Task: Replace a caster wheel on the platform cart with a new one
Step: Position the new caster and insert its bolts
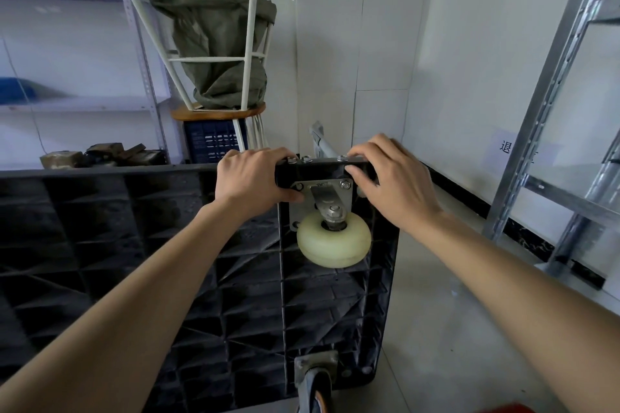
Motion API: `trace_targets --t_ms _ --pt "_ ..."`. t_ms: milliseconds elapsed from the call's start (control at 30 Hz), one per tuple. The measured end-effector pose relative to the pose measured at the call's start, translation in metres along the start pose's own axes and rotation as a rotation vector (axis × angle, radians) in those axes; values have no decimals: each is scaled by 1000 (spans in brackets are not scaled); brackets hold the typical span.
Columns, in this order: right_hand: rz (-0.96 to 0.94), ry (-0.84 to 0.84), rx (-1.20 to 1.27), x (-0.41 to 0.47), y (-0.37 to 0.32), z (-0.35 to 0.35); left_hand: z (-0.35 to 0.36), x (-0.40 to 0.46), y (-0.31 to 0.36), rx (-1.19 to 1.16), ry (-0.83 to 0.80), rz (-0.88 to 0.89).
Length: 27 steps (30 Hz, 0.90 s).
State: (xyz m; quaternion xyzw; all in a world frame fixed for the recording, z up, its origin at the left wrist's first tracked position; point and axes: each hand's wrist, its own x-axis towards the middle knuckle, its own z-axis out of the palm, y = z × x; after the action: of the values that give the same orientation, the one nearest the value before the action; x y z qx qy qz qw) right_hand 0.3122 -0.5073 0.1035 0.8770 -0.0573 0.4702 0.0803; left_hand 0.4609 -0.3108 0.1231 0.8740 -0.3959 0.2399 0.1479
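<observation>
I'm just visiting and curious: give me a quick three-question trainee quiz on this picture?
1. True or false: the platform cart lies upside down with its ribbed underside showing.
2. What colour is the caster wheel between the hands: (a) cream, (b) red, (c) blue?
3. Which hand has its thumb on the caster's mounting plate?

Key: 1 true. 2 a. 3 the left hand; the right hand grips the cart's edge beside it.

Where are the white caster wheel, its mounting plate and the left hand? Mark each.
white caster wheel (333, 241), head view, on the rounded tread.
mounting plate (347, 193), head view, on the flat metal near the upper right bolt.
left hand (250, 179), head view, on the back of the hand.
</observation>
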Motion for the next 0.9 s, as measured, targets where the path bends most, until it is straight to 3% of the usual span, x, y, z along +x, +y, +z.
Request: trace_targets --t_ms 233,500,900 --pt "5 -203 34 20 -2 2 2 3 -3 4 -8 16" --pt "37 -211 135 26 -3 -3 -7 3 -8 -21 -53 62" --pt "-149 -255 177 33 -27 -4 -6 5 -9 -16 -53 53"
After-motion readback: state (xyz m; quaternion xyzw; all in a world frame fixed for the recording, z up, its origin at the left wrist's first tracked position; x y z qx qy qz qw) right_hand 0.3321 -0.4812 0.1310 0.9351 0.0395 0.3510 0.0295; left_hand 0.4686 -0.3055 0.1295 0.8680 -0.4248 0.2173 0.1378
